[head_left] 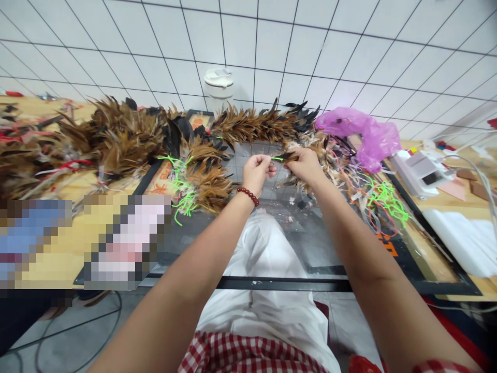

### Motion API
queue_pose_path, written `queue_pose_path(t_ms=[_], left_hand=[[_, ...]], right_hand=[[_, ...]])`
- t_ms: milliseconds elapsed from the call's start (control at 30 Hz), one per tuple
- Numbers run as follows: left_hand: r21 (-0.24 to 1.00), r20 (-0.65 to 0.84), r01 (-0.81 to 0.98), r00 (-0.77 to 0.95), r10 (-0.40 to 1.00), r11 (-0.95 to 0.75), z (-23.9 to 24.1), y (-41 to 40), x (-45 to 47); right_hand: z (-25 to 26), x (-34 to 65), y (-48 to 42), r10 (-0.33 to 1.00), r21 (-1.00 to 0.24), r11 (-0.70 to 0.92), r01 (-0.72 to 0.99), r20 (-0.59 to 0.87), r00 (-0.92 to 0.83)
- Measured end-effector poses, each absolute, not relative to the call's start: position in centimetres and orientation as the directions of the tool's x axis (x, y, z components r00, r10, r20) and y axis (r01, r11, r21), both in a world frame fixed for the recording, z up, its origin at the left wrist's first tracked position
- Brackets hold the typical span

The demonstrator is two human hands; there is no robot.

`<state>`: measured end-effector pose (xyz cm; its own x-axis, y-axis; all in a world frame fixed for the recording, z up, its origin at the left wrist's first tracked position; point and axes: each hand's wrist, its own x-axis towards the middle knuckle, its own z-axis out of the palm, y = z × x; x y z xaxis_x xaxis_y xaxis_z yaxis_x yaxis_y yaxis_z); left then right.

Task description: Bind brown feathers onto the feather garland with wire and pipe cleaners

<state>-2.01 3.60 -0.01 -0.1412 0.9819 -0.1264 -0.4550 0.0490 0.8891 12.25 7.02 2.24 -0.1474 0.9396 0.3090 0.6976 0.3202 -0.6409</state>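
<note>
My left hand (256,175), with a beaded bracelet at the wrist, pinches the end of a bright green string (276,158). The string runs across to my right hand (306,165), whose fingers are closed on a small dark brown feather bundle (288,155). Both hands are raised over a dark glossy panel (287,243) on the table. Left of them lie brown feather bundles (212,189) tied with green strings (183,189). Pale, loose feathers (316,147) are heaped just behind my right hand.
A long row of brown feathers (256,124) lies at the back, before a white lidded cup (219,85). More feathers (116,137) pile up at the left. At the right are a pink plastic bag (361,132), tangled green strings (388,199) and a white device (419,171).
</note>
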Motion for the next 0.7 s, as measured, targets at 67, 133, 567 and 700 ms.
queue_pose_path(t_ms=[67,133,567,700], left_hand=[[0.898,-0.130,-0.437,-0.139,0.982,0.057,0.0,3.6,-2.0],[0.900,-0.135,-0.431,-0.140,0.981,0.062,0.0,3.7,-2.0],[0.908,-0.090,-0.416,-0.325,0.941,-0.057,-1.1,3.9,-1.2],[0.915,-0.098,-0.399,-0.372,0.923,-0.064,-1.6,4.3,-0.8]], right_hand=[[2.3,12.2,6.9,0.944,-0.638,0.312,0.704,0.289,-0.157],[2.4,12.1,6.7,0.945,-0.659,0.319,0.681,0.271,-0.181],[3.0,11.6,6.6,0.926,-0.815,0.374,0.441,0.352,-0.136],[5.3,10.0,6.3,0.862,-0.752,0.490,0.442,0.494,-0.116]])
